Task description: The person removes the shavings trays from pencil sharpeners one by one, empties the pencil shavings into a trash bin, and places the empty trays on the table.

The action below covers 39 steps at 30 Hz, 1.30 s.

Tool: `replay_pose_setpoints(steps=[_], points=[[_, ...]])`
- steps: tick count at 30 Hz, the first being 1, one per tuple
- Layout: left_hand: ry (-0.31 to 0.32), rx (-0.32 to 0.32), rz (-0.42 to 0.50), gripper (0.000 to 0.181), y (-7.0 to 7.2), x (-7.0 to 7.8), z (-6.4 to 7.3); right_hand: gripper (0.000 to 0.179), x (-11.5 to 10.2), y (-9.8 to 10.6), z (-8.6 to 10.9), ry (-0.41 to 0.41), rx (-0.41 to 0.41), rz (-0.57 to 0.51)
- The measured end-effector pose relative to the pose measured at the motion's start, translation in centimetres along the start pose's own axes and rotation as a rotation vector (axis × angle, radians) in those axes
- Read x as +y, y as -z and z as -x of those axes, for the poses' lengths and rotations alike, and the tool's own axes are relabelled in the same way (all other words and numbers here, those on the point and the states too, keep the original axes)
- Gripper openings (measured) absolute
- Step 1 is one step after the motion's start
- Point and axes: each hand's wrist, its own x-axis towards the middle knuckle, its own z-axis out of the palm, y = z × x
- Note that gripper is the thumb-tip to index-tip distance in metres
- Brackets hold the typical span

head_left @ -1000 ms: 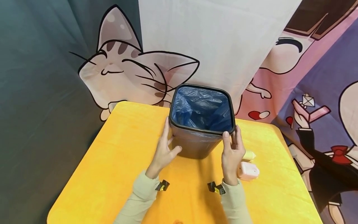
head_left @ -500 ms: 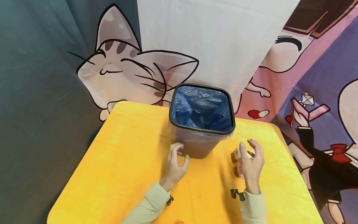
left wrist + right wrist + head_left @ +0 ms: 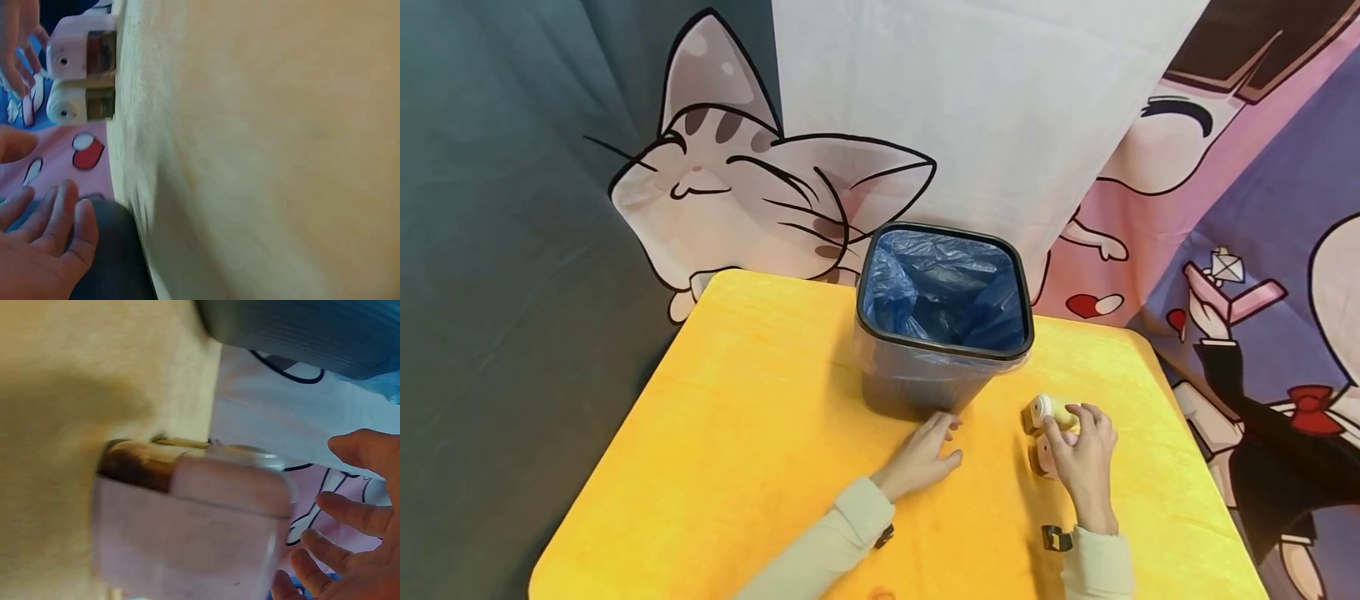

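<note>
While the bin [image 3: 925,387] stands upright on the worktop [image 3: 722,400], the right hand [image 3: 1086,462] hovers at the yellow container [image 3: 1050,410] and pink container [image 3: 1046,457], fingers parted, I'd guess to span one; the left hand [image 3: 921,461], fingers loose, is empty near the bin.

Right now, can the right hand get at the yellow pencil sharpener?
Likely yes: the right hand is above the yellow pencil sharpener, nothing visible between; the adjacent pink pencil sharpener leaves its top uncovered.
</note>
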Motion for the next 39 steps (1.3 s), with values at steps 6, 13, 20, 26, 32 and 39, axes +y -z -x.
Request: replay_pose_setpoints(steps=[6,13,20,26,32,39], points=[[-0.011,-0.121,-0.047,0.043,-1.5,1.4,-2.2,0.041,1.1,-0.3,0.7,0.002,-0.044,0.068],[-0.002,-0.202,-0.027,0.043,-3.9,2.4,-3.4,0.039,1.4,-0.2,1.4,-0.026,-0.069,0.127],[0.055,-0.184,0.014,0.040,-5.9,2.1,-3.9,0.039,1.8,-0.3,2.0,-0.072,-0.121,0.158],[0.020,-0.145,0.018,0.039,-6.8,2.1,-4.4,0.041,1.9,-0.5,2.0,-0.032,-0.122,0.133],[0.030,-0.141,0.021,0.039,-7.4,2.3,-4.5,0.043,2.1,-0.8,2.0,0.016,-0.101,0.142],[-0.009,-0.150,-0.015,0.045,-8.4,2.1,-4.5,0.046,2.3,-1.1,2.0,0.064,-0.081,0.178]])
